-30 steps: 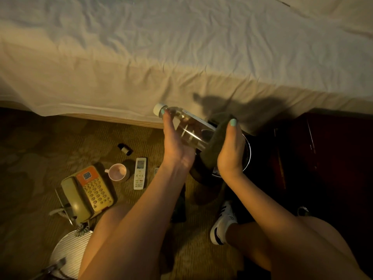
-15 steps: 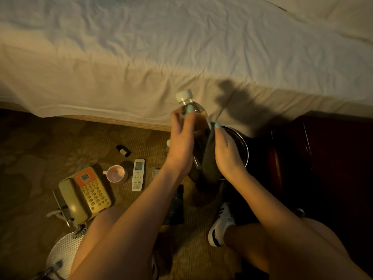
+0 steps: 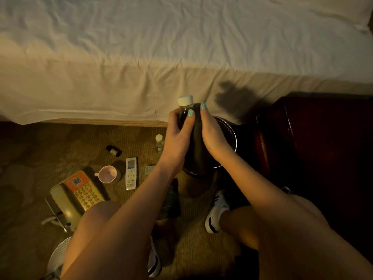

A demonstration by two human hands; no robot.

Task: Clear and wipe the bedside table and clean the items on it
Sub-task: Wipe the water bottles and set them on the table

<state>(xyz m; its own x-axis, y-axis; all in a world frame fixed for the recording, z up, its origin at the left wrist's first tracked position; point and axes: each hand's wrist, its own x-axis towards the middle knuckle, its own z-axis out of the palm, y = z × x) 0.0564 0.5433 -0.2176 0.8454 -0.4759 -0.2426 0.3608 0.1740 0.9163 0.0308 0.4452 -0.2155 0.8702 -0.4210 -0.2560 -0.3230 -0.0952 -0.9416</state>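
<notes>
The left hand [image 3: 177,136] had its grip clamped round the upper part of a clear plastic bottle with a white screw cap [image 3: 185,110], held upright in front of the bed's white sheet [image 3: 141,57]. The right hand [image 3: 212,134] had its grip closed on a dark grey cloth [image 3: 196,150], pressed against the bottle's side and hanging over a dark round bin with a shiny metal rim [image 3: 232,134]. The dark red wooden bedside table [image 3: 323,138] stood just right of the bin. On the brown patterned carpet [image 3: 40,158] lay a beige telephone with an orange panel [image 3: 78,193], a pink mug [image 3: 108,174] and a white remote control [image 3: 131,173]
</notes>
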